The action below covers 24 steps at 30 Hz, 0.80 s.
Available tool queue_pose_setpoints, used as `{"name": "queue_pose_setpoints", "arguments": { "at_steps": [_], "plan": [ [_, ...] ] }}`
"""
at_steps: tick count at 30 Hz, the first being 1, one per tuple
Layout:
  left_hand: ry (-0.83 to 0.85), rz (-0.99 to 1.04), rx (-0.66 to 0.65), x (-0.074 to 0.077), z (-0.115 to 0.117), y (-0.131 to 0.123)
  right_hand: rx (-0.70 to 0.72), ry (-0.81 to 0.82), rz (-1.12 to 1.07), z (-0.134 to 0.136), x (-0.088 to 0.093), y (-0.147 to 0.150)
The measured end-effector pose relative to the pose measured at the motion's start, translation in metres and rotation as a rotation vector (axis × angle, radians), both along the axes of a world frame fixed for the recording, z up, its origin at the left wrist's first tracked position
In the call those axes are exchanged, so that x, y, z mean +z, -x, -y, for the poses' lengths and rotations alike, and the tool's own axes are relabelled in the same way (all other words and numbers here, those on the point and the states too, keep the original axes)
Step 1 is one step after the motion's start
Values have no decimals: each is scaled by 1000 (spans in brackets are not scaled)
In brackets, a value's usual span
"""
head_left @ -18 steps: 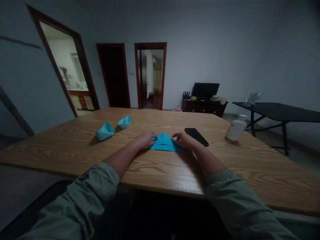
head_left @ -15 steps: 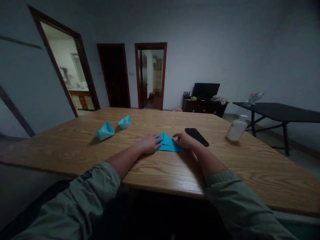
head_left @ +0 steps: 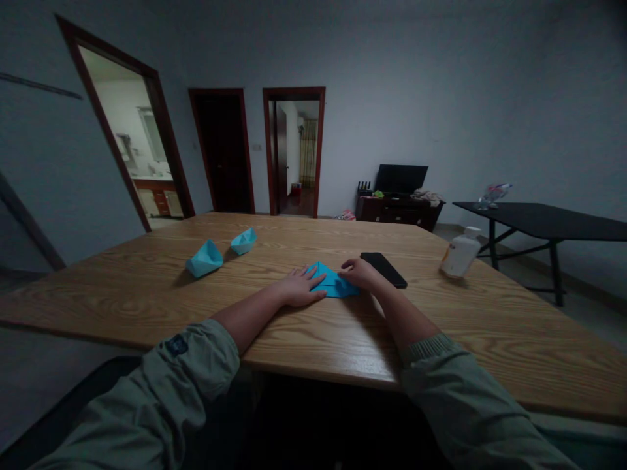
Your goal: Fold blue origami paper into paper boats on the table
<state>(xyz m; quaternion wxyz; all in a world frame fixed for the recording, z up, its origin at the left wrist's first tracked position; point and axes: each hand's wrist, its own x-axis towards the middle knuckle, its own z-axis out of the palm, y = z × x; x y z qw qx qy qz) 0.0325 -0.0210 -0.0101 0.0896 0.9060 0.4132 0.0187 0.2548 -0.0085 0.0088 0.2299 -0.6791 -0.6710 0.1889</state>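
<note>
A folded blue paper [head_left: 334, 282] lies flat on the wooden table [head_left: 313, 326] in front of me. My left hand [head_left: 300, 289] rests flat on its left part, fingers stretched out over the paper. My right hand [head_left: 358, 273] sits at the paper's right edge with its fingers curled down onto it. Much of the paper is hidden under both hands.
Two finished blue paper boats [head_left: 204, 258] [head_left: 243, 240] stand on the table to the left. A black phone [head_left: 383, 269] lies just behind my right hand. A white bottle [head_left: 459, 252] stands at the right. A black side table [head_left: 543, 220] and doorways are beyond.
My left hand slid right across the paper, covering more of it, and the visible blue shape has become narrower. My right hand stayed at the right edge.
</note>
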Motion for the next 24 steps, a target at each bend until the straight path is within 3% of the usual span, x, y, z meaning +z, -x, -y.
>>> {"name": "queue_pose_setpoints", "arguments": {
  "at_steps": [9, 15, 20, 22, 24],
  "plan": [
    [-12, 75, 2, -5, -3, 2, 28, 151, -372, 7, 7, 5],
    [-37, 253, 20, -15, -13, 1, -10, 152, -838, 17, 16, 13],
    [71, 760, 46, -12, -26, 3, 153, 192, -1239, 14, 22, 11],
    [149, 1019, 155, -7, -30, 4, 203, 232, -1278, 13, 20, 13],
    [257, 1274, 310, 0, -32, 5, 210, 264, -1181, 13, 15, 20]
  ]
}}
